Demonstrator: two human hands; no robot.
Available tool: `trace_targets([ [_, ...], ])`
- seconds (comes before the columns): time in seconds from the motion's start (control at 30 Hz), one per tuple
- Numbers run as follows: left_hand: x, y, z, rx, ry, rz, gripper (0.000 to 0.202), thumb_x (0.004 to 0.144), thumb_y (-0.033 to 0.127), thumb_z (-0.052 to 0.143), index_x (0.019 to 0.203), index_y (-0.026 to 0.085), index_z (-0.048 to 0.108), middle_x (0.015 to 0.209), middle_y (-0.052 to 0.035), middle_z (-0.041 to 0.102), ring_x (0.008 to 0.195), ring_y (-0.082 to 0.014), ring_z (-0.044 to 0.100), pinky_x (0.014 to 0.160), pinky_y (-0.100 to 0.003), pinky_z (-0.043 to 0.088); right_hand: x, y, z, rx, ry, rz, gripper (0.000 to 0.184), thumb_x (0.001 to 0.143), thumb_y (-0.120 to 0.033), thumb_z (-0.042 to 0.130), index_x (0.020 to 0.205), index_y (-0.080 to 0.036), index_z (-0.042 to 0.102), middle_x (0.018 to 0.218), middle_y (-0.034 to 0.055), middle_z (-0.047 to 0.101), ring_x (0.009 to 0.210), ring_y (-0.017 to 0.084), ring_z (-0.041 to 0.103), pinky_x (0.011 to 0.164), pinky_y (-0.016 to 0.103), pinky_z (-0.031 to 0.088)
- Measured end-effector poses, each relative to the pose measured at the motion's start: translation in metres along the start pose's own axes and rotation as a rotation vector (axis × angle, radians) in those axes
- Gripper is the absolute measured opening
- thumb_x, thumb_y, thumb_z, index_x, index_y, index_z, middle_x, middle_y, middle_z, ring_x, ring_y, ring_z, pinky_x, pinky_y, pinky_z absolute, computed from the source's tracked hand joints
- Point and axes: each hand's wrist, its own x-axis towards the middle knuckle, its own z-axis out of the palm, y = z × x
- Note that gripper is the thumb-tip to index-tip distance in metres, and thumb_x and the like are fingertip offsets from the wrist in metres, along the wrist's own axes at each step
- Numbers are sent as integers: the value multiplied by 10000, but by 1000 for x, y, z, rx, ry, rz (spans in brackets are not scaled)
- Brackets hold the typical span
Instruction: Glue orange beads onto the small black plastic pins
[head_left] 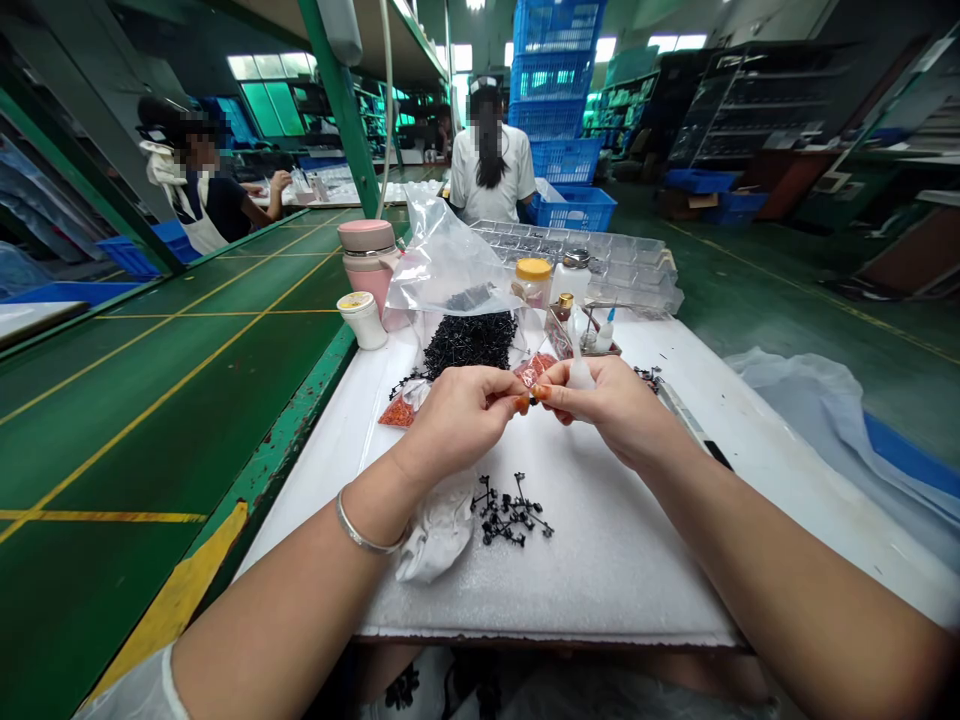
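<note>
Noted nearest: loose black parts on white foam. Found beyond: small black part, mostly hidden, pinched closely between left hand and right hand; judged light, stiff, snappable, best held by its end. Seen farther: black heap.

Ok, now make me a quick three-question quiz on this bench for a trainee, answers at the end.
1. True or false: the bangle is worn on the right wrist.
2. What colour is the lid of the jar just right of the plastic bag? A) red B) yellow C) green
3. What do the left hand and right hand pinch between them?

Key: 1. False. 2. B. 3. A small dark piece, too tiny to identify.
</note>
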Motion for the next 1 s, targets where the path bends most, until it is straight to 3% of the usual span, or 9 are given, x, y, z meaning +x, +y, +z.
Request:
trace_targets([
  [0.37, 3, 1, -3, -300, -7, -49, 166, 810, 212, 578, 702, 138, 679, 658, -8, 605, 648, -121, 514, 624, -244, 397, -1, -1, 1, -22, 79, -102, 267, 734, -379, 781, 850, -140, 759, 728, 38, 666, 635, 115, 512, 559, 252, 393],
  [0.67, 2, 2, 0, -209, 77, -32, 181, 837, 213, 554, 736, 143, 686, 725, -29, 660, 700, -143, 557, 639, -255, 407, -6, -9, 8, -30, 124, -74, 248, 671, -370, 823, 734, -137, 764, 638, 26, 655, 558, 104, 534, 512, 236, 411],
  [1.0, 1, 1, 0, -161, 89, -14, 181, 847, 188, 558, 748, 152, 706, 740, -24, 696, 704, -144, 589, 635, -256, 422, -7, -11, 8, -47, 122, -80, 273, 694, -402, 808, 746, -136, 776, 607, 29, 650, 553, 109, 548, 504, 229, 418],
])
